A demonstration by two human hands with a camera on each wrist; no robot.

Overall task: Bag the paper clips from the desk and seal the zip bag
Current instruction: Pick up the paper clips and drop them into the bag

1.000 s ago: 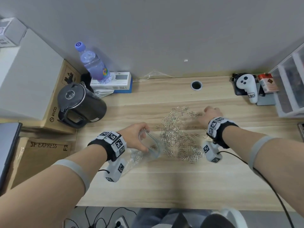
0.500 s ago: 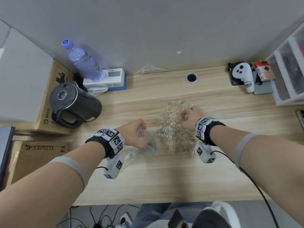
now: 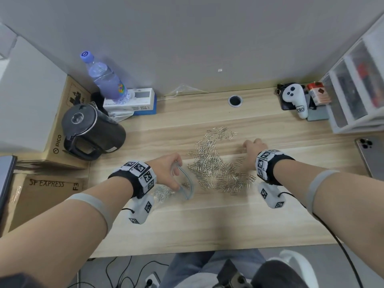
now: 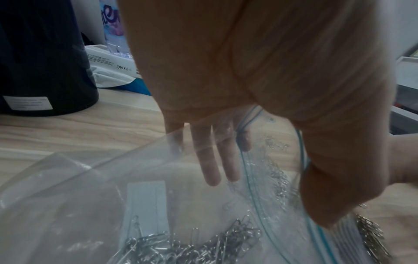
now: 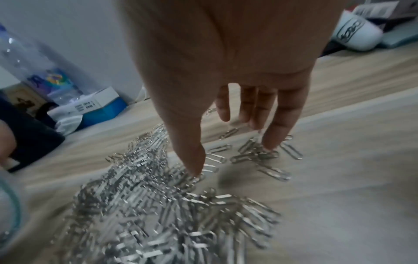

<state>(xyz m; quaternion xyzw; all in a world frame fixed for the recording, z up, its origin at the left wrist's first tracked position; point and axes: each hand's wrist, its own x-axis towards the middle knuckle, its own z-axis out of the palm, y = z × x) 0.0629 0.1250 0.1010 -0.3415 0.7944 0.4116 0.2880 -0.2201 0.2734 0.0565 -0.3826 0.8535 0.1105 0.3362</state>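
Note:
A loose heap of silver paper clips (image 3: pixel 214 163) lies mid-desk. My left hand (image 3: pixel 168 173) pinches the blue-zip rim of a clear zip bag (image 3: pixel 185 183) and holds its mouth open toward the heap's left edge. Some clips (image 4: pixel 192 246) lie inside the bag (image 4: pixel 101 196); the thumb (image 4: pixel 339 178) is on the rim and the fingers show through the plastic. My right hand (image 3: pixel 252 145) is at the heap's right side. Its fingers (image 5: pixel 278 125) are straight, tips down on a few scattered clips (image 5: pixel 260 155) beside the main heap (image 5: pixel 158 205).
A black kettle (image 3: pixel 91 132), a water bottle (image 3: pixel 106 77) and a white-blue box (image 3: pixel 133 102) stand back left. A white controller (image 3: pixel 295 98), plastic drawers (image 3: pixel 357 90) and a phone (image 3: pixel 372 156) sit at the right. A cable hole (image 3: pixel 235 100) is behind the heap.
My right hand went left into the heap with fingers curled, then moved back to the heap's right edge with fingers straight. The left hand kept hold of the bag.

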